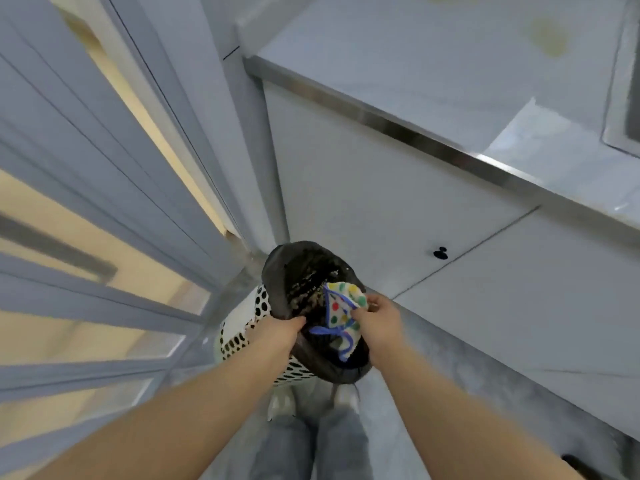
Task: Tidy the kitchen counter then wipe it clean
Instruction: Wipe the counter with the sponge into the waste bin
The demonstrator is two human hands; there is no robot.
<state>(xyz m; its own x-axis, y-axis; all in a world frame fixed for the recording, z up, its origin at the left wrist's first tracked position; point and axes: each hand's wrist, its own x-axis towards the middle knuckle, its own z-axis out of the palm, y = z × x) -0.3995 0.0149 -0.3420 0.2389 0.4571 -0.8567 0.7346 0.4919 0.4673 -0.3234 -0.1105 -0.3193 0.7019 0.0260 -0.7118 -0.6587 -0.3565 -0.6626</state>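
White cabinets (346, 185) under a steel-edged table (450, 64); perforated bin (239, 341) w/ black liner (277, 268) on the floor (398, 393) below. There, left grip (277, 332) curls round the liner's near rim — right grip (377, 323) pinches a dotted, blue-trimmed cloth (341, 310) just over the bin's mouth.

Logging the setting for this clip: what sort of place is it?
Probably a home kitchen: a pale counter with a metal edge, white cabinet doors beneath it, and a lined waste bin on the floor, over which the right hand holds a dotted cloth.
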